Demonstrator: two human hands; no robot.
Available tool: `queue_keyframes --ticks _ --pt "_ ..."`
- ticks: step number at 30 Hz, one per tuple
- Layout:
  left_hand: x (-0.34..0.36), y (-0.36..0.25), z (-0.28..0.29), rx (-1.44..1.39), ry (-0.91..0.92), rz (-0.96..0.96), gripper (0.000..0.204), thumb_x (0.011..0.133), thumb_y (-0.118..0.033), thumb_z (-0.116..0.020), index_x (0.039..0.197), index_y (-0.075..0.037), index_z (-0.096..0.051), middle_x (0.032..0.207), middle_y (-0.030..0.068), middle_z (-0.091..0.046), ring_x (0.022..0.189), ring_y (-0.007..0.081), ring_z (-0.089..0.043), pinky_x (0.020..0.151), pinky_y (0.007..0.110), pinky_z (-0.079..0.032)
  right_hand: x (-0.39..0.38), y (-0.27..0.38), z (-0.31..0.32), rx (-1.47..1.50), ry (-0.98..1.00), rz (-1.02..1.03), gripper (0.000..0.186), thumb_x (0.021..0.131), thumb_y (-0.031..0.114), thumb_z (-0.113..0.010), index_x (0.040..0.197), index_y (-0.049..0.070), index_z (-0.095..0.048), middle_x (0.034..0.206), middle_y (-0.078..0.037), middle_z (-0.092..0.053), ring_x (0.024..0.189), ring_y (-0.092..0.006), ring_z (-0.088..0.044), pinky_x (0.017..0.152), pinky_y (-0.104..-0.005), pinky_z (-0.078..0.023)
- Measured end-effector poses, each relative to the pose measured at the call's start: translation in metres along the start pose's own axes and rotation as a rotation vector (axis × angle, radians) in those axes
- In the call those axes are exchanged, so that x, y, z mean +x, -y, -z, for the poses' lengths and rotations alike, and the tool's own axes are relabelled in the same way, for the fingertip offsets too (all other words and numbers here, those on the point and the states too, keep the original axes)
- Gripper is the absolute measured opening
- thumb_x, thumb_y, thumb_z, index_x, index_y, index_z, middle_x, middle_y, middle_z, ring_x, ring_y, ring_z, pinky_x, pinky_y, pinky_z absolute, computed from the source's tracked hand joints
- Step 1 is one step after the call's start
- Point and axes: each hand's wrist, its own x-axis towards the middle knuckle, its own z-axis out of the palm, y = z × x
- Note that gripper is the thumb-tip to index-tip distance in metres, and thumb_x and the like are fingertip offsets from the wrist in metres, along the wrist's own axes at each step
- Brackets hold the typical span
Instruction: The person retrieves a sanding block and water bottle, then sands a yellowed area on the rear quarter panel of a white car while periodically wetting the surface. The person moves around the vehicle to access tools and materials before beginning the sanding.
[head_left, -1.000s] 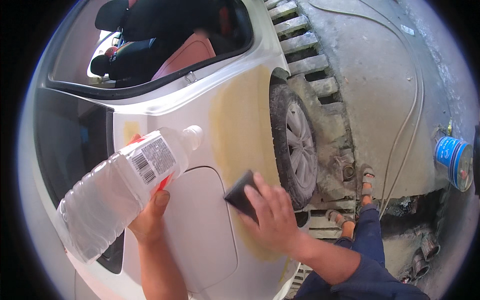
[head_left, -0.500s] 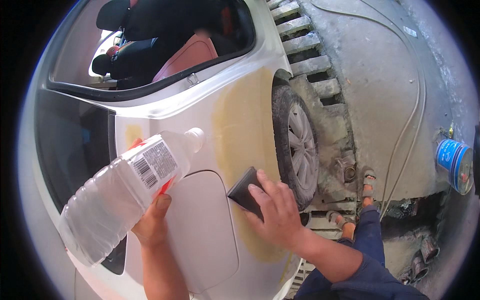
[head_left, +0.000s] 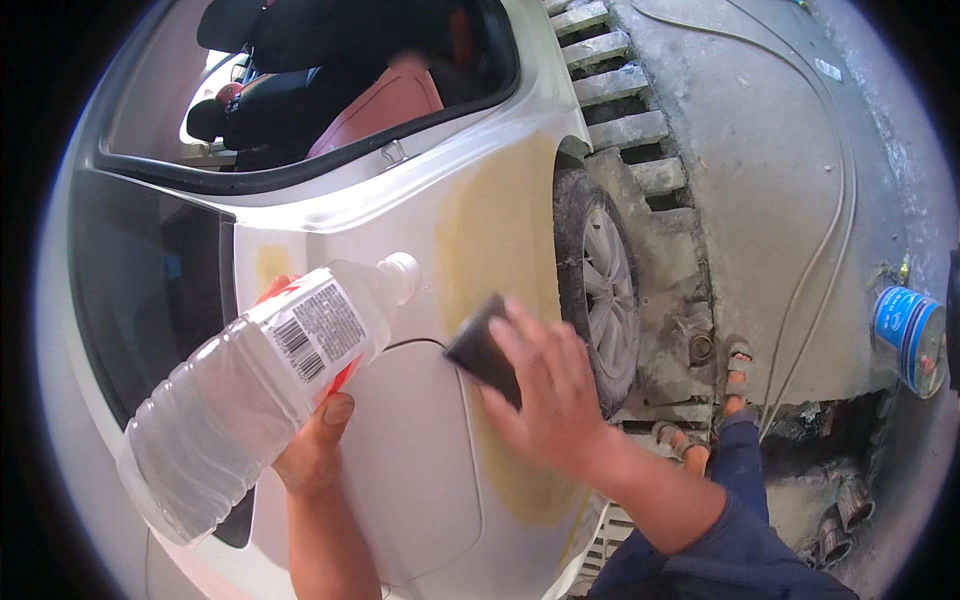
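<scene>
My left hand point(head_left: 312, 440) is wrapped round a clear plastic bottle point(head_left: 215, 415) with a white cap and a red-and-white label. The bottle is tilted, its cap end up and to the right, in front of the white car's side panel point(head_left: 380, 235). A dark grey sanding block point(head_left: 484, 352) is held in my right hand point(head_left: 550, 390), which is blurred by motion. Its face lies against or very near the yellowish filler patch point(head_left: 495, 220), between the fuel flap point(head_left: 410, 470) and the wheel point(head_left: 600, 290). Whether sandpaper covers the block is hidden.
A slatted concrete drain point(head_left: 630, 130) runs beside the car. Hoses point(head_left: 835, 190) lie along the grey floor. At the right stands a blue can point(head_left: 905, 335), with metal cylinders point(head_left: 840, 520) below it. My sandalled feet point(head_left: 735, 365) are next to the drain.
The sanding block in my right hand has shifted slightly up and left over the filler patch. The bottle stays in my left hand, almost unmoved. The whole view has shifted a little.
</scene>
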Motion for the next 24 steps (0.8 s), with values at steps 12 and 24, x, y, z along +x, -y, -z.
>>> queue_keyframes --ticks 12,24 --pt "-0.001 -0.003 0.001 -0.021 -0.020 0.017 0.103 0.073 -0.054 -0.086 0.147 0.000 -0.039 0.145 0.0211 -0.048 0.133 0.0324 -0.048 0.111 0.046 -0.041 0.025 0.006 0.002 -0.007 0.014 -0.014 0.062 0.084 0.025 -0.072 0.136 0.003 -0.047 0.136 -0.020 -0.052 0.114 -0.0388 -0.054 0.095 -0.0515 -0.044" --pt "0.000 0.002 0.002 -0.028 -0.006 0.011 0.104 0.071 -0.055 -0.087 0.147 0.000 -0.039 0.145 0.0218 -0.047 0.133 0.0328 -0.048 0.109 0.046 -0.042 0.010 0.008 -0.005 0.028 0.010 -0.043 0.065 0.083 0.022 -0.073 0.139 0.004 -0.046 0.139 -0.023 -0.050 0.113 -0.0431 -0.053 0.096 -0.0531 -0.043"
